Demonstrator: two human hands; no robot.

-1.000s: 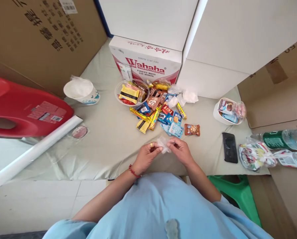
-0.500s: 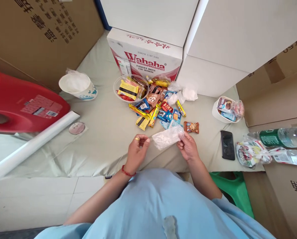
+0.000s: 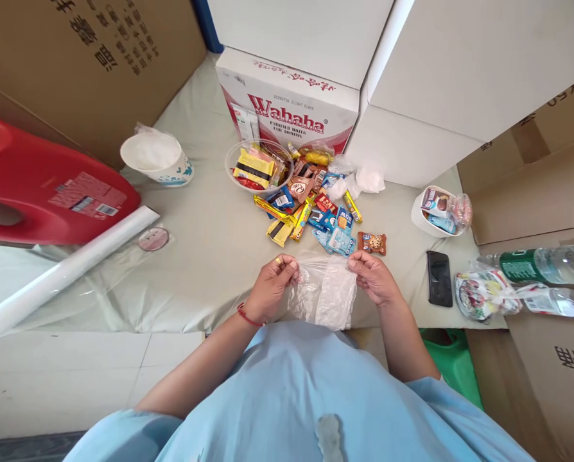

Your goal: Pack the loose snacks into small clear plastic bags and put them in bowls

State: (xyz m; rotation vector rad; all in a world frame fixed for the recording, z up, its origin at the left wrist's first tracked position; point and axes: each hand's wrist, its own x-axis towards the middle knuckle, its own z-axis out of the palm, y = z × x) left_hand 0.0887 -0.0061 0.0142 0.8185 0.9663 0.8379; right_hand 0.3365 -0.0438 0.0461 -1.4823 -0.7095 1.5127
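Observation:
A clear plastic bag (image 3: 336,298) hangs between my two hands near the table's front edge, partly unfolded. My left hand (image 3: 273,285) pinches its upper left corner, and my right hand (image 3: 372,276) pinches the upper right corner. Just beyond the bag lies a pile of wrapped snacks, with a light-blue packet (image 3: 341,242) closest to it. A brown snack packet (image 3: 372,242) rests a little above my right hand. Behind the pile, a clear round bowl (image 3: 229,173) holds more wrapped snacks, a yellow packet (image 3: 253,168) on top.
At left stand a red jug (image 3: 70,173), a paper cup (image 3: 174,172) and a white roll (image 3: 75,273). A Wahaha box (image 3: 287,96) backs the table. At right are a white tub (image 3: 424,221), a phone (image 3: 440,279) and plastic bottles (image 3: 522,265).
My left hand has taken hold of the bag, which was only in my right hand. The bag has opened out wider and now hangs down. The view has shifted slightly.

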